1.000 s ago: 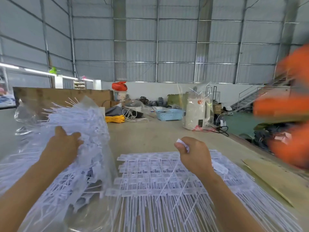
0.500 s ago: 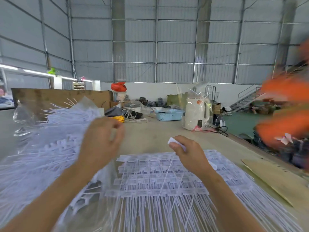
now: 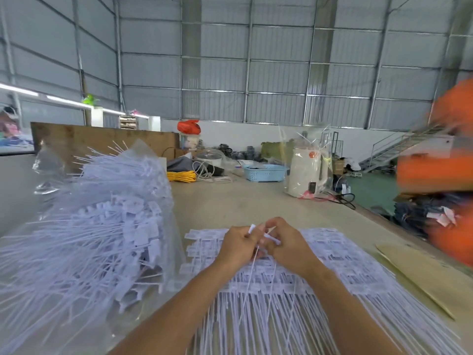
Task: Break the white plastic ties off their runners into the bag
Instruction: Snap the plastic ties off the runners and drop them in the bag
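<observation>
A flat stack of white plastic ties on runners (image 3: 332, 267) lies on the table in front of me, tails pointing toward me. Both hands meet above its far end. My left hand (image 3: 236, 243) pinches the head of a white tie strip (image 3: 252, 267), whose tail hangs down between the hands. My right hand (image 3: 288, 243) grips the same piece at a white tab beside it. On the left lies the clear plastic bag (image 3: 107, 226), bulging with loose white ties, several tips poking out at its top.
A flat cardboard sheet (image 3: 414, 275) lies at the table's right edge. A blurred person in orange (image 3: 440, 175) is at far right. At the table's far end stand a white appliance in plastic wrap (image 3: 305, 172), a blue basket (image 3: 265, 172) and a yellow cord coil (image 3: 181, 176).
My left hand left the bag and swung right to meet my right hand over the stack. Both now hold the white tie piece that the right hand held alone.
</observation>
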`<state>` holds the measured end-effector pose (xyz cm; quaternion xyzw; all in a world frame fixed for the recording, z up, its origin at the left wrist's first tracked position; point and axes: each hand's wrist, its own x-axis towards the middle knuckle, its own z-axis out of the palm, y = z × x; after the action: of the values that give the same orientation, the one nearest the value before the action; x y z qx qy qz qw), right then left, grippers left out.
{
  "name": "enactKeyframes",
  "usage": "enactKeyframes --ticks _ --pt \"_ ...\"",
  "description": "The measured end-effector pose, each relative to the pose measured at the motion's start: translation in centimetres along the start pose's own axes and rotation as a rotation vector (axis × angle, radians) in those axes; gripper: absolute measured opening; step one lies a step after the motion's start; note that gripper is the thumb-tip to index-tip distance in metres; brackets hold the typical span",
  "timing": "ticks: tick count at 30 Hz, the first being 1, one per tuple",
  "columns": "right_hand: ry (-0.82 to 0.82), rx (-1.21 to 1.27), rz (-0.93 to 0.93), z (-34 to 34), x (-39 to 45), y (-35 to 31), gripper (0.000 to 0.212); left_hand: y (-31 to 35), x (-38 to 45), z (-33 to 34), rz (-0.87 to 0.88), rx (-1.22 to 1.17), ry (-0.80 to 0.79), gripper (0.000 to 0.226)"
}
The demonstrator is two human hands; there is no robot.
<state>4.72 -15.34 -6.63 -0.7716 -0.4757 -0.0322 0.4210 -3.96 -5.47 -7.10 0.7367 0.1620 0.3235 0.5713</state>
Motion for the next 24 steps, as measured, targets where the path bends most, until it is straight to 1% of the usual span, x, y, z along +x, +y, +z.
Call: enactKeyframes --ticks 2,5,9,12,15,18,20,21,22,23,24 --pt "-0.004 -0.064 0.038 0.3 -0.1 0.1 0.024 0.0 -0.2 -0.1 -0.003 0.0 0.022 0.037" --pt "-0.021 -0.107 0.094 0.4 -0.2 -0.2 0.03 0.4 -0.5 -0.2 -0.033 -0.12 0.043 0.033" --pt "-0.067 -0.061 0.046 0.3 -0.4 -0.9 0.033 0.5 -0.8 -0.5 -0.009 -0.18 0.025 0.033" --pt "-0.018 -0.035 0.003 -0.1 -0.7 -1.5 0.025 0.7 -0.9 -0.4 0.038 -0.104 0.035 0.026" --pt "0.085 -0.121 0.003 -0.1 -0.7 -1.9 0.023 1.0 -0.3 -0.2 0.022 -0.013 0.112 0.028" --pt "0.164 -0.357 -0.024 0.3 -0.8 -2.9 0.024 1.4 0.2 0.1 -0.055 -0.07 0.153 0.03" --pt "0.196 -0.54 -0.122 0.1 -1.2 -3.9 0.019 1.4 0.5 -0.2 -0.105 -0.094 0.182 0.029" --pt "0.252 -0.594 -0.196 -0.4 -1.4 -4.4 0.015 1.4 0.7 -0.9 -0.143 -0.098 0.23 0.028" --pt "0.346 -0.595 -0.248 -1.0 -1.5 -4.8 0.011 1.3 1.0 -2.2 -0.186 -0.106 0.296 0.028" --pt "0.489 -0.524 -0.258 -1.9 -1.6 -4.9 0.013 1.1 1.4 -3.8 -0.216 -0.128 0.362 0.028" --pt "0.639 -0.405 -0.215 -3.2 -1.5 -5.0 0.019 1.1 1.6 -5.3 -0.216 -0.164 0.406 0.029"
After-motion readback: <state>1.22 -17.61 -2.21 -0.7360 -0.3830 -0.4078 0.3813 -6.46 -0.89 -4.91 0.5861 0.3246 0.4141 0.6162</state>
